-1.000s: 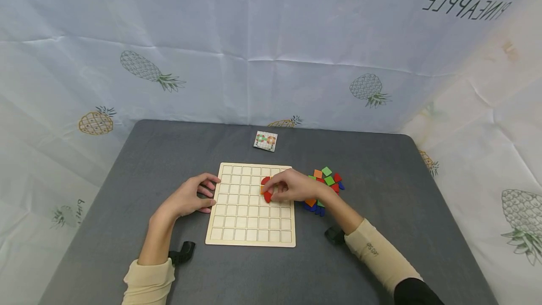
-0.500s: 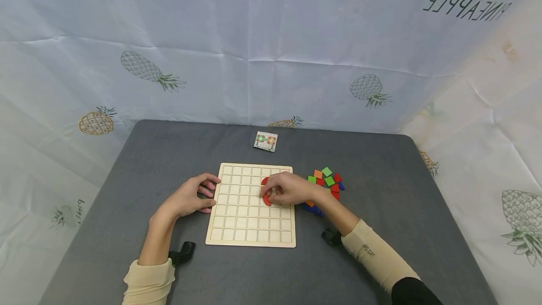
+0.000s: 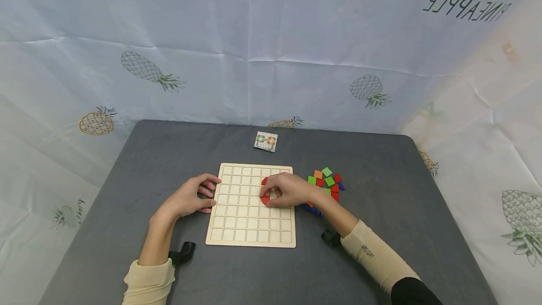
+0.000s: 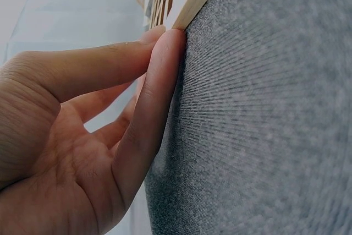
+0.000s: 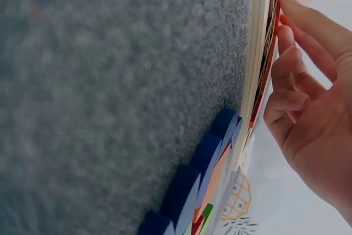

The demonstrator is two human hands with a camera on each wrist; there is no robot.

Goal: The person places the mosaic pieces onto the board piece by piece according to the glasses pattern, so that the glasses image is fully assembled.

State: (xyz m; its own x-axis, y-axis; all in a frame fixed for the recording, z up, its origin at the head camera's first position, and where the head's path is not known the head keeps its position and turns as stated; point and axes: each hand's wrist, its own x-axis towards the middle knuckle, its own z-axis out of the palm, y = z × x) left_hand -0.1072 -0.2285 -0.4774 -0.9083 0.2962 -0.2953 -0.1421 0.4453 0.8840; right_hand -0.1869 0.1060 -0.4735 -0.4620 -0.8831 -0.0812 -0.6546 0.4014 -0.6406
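Observation:
A pale wooden board (image 3: 237, 222) with a grid of square cells lies on the table. My left hand (image 3: 190, 196) rests against its left edge, thumb and fingertips touching the rim; the left wrist view shows the thumb tip (image 4: 157, 34) at the board's corner. Over the board's right half, my right hand (image 3: 290, 189) holds a red curved piece (image 3: 265, 200) down on the cells between thumb and fingertips. Another red curved piece (image 3: 264, 181) lies just above it, with an orange piece partly hidden by my fingers. The right wrist view shows red pieces (image 5: 266, 78) along the board's surface.
Right of the board lies a loose pile of green, orange, red and blue pieces (image 3: 329, 181), partly behind my right forearm. A small pattern card (image 3: 266, 141) lies near the grey table's (image 3: 360, 154) back edge. A pineapple-printed curtain (image 3: 254, 84) hangs behind.
My right hand has shifted slightly toward me, and the red curved piece under its fingers has turned and settled onto the lower cells. The left hand stays against the board's edge.

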